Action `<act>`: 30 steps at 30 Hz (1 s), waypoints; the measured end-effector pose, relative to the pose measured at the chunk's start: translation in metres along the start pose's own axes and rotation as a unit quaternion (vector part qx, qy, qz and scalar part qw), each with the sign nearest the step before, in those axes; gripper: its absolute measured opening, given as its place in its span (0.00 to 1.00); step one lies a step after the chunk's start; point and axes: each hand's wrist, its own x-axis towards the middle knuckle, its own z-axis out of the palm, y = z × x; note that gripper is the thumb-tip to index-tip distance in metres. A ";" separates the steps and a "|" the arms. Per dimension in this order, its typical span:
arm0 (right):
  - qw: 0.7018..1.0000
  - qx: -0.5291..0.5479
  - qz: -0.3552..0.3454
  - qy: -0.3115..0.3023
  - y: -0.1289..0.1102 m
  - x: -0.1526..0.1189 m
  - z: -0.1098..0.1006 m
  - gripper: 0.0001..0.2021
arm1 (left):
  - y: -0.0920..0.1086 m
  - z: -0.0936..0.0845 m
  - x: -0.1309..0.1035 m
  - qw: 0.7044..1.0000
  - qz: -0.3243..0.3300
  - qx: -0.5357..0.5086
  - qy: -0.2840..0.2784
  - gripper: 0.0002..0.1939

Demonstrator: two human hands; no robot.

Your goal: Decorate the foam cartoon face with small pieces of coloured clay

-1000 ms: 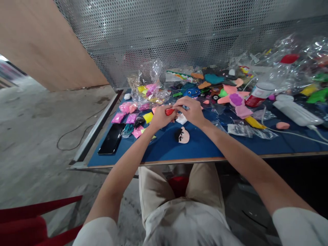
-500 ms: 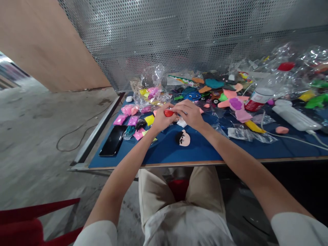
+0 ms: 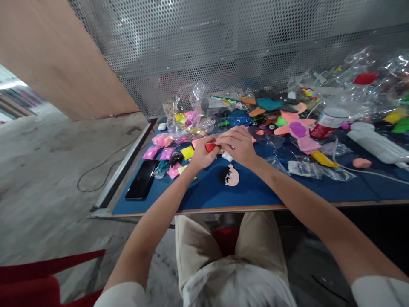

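My left hand (image 3: 203,154) is closed around a small lump of red modelling clay (image 3: 210,147), which shows between thumb and fingers. Over its right end, my right hand (image 3: 238,145) is bent with fingertips pressed together, touching the clay or just beside it. Whatever the right fingers pinch is hidden. On the blue tabletop below the hands lies a flat clay head (image 3: 230,175), pale pink with black hair and thick black brows. A small white packet (image 3: 227,156) rests under the right hand.
A black phone (image 3: 141,179) lies at the left, beside pink clay packets (image 3: 150,152) and a yellow one (image 3: 187,152). Flat clay shapes (image 3: 297,128), a red-labelled bottle (image 3: 329,123), a white power strip (image 3: 372,143) and clear plastic wrap crowd the right. Perforated metal (image 3: 204,51) rises behind.
The view has shifted slightly. Both hands stay together at the red clay, and the right fingers have moved a little over it. A light sliver seen earlier at the right fingers no longer shows.
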 end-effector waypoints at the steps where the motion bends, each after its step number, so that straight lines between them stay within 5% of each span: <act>1: 1.000 0.001 -0.005 0.005 0.000 0.000 -0.001 0.15 | 0.001 0.000 0.000 1.000 0.009 -0.001 0.005 0.04; 30: 0.997 -0.059 -0.001 -0.053 0.000 0.006 -0.008 0.09 | -0.001 0.000 0.000 0.998 0.013 0.061 0.009 0.04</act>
